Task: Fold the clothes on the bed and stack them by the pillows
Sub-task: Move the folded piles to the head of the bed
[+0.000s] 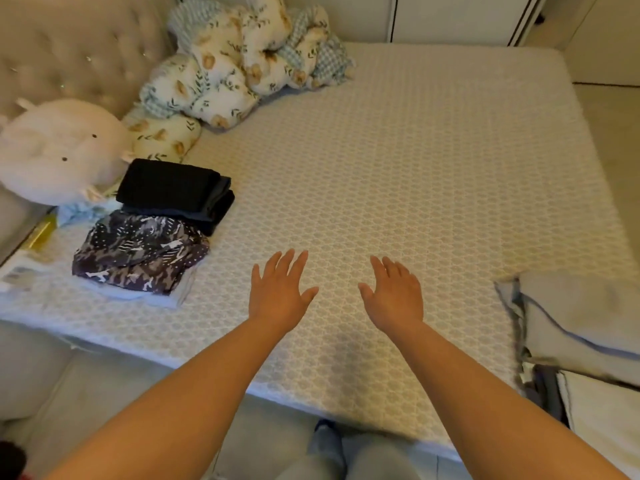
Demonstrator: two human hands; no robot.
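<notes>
Over the bed's point(398, 161) near edge, the left hand point(278, 292) and right hand point(394, 299) hover palms down, fingers straight and slightly spread, holding nothing; toward the head corner on the left, folded dark clothes point(176, 194) sit stacked beside a patterned garment point(138, 254) lying on a pale folded piece, both just beside the white plush pillow point(59, 150) and floral pillows point(228, 67); a grey pillow point(575, 317) overhangs the right edge.

The grey bedding point(581, 317) runs off the right edge. The plush toy point(59, 150) is cut by the left edge and covers part of a pale blue cloth point(81, 211). The patterned garment point(138, 254) hides most of the white one point(173, 294) beneath.
</notes>
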